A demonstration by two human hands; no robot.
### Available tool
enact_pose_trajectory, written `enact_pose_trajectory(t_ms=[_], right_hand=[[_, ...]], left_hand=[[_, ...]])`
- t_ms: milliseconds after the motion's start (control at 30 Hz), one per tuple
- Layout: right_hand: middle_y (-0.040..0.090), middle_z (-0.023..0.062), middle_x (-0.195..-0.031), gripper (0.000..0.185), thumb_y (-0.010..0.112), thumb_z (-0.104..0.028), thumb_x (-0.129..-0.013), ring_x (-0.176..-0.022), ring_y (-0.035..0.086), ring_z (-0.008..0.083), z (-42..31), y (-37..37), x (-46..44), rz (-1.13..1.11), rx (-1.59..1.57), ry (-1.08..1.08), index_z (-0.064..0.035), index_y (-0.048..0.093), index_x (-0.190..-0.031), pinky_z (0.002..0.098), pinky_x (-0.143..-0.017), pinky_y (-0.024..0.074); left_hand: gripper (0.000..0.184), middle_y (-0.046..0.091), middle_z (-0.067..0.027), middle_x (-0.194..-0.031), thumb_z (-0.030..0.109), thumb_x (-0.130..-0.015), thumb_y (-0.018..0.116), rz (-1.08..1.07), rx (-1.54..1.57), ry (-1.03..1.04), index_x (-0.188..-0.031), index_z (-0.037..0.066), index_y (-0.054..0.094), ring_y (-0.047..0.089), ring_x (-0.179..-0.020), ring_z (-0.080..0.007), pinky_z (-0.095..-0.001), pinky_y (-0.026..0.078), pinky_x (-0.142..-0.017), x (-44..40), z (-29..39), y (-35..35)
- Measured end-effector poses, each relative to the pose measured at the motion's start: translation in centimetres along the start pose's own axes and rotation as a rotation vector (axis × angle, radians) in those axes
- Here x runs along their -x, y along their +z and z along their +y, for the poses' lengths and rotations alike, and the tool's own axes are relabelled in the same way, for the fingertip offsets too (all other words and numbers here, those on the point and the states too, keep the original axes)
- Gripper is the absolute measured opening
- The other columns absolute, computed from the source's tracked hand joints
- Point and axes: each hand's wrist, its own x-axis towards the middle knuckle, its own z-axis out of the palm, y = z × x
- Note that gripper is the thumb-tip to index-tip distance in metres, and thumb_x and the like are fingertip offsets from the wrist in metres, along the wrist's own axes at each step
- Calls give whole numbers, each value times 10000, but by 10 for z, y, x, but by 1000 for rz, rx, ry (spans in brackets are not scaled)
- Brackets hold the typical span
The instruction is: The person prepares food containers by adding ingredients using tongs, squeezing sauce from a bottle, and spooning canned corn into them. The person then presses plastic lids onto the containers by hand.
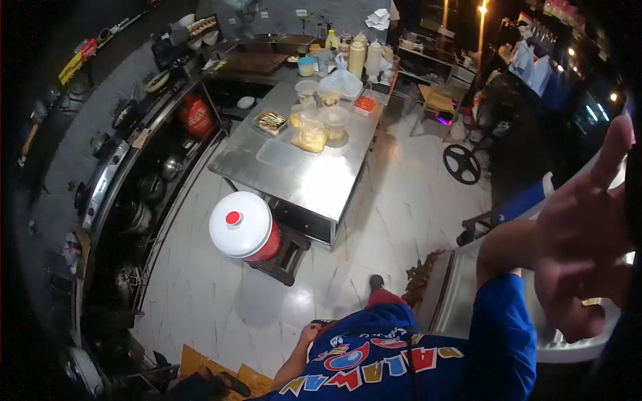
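Observation:
My right hand [582, 234] is raised close to the camera at the right edge, fingers spread and holding nothing. It is over a pale metal-edged surface [461, 274]. Low in front of my blue shirt, my left hand [310, 333] is small in view, its fingers curled at a dark item [324, 322] that I cannot make out. Ahead of me stands a red drum-shaped cooler with a white lid [235, 225], on a black stand [286, 257]. Behind it is a steel table [294, 184]; neither hand touches the cooler or the table.
On the table are a bag of yellowish food [309, 136], a tray of food [271, 122], a tub of orange-red pieces [366, 103] and several sauce bottles [356, 57]. A red gas cylinder [196, 115] stands under the left counter. Right lie a black wheel [461, 164] and chair [438, 99].

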Motion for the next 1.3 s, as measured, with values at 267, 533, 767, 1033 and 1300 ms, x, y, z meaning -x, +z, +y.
enact_pose_trajectory(t_ms=[267, 533, 767, 1033, 1300], right_hand=[[701, 138, -984, 161, 609, -8, -905, -889, 662, 197, 79, -117, 82, -20, -10, -87, 16, 683, -1046, 324, -811, 530], [692, 134, -991, 162, 607, -19, -918, -897, 653, 196, 160, -209, 135, -38, -25, -164, 17, 675, -1060, 326, -819, 526], [684, 130, -997, 164, 605, -28, -928, -904, 645, 194, 199, -233, 155, -60, -44, -207, 18, 667, -1073, 328, -826, 522], [675, 125, -1004, 167, 603, -38, -941, -911, 635, 193, 243, -198, 146, -102, -72, -242, 19, 658, -1088, 330, -834, 517], [666, 121, -1010, 171, 601, -49, -953, -919, 626, 191, 315, -122, 134, -121, -174, -286, 21, 649, -1102, 332, -842, 512]], left_hand=[[276, 709, -60, -997, 319, -947, 596, 96, 227, -346, -1127, 119, 653, 668, -856, -206, -392, 524, -727, 2, 45, -3], [359, 705, -75, -1087, 336, -947, 585, -65, -67, 187, -1142, 49, 675, 661, -955, -245, -363, 525, -870, -65, 145, 98], [485, 710, -147, -1107, 411, -990, 556, -88, -60, 172, -1181, -24, 654, 654, -1037, -241, -341, 510, -929, -91, 236, 107], [474, 721, -138, -1020, 399, -988, 581, -195, -47, 226, -1117, -48, 670, 646, -967, -166, -311, 525, -864, -200, 284, 104], [436, 736, -145, -1037, 385, -909, 658, -150, -33, 187, -1072, -16, 710, 682, -975, -199, -323, 533, -874, -301, 321, 93]])
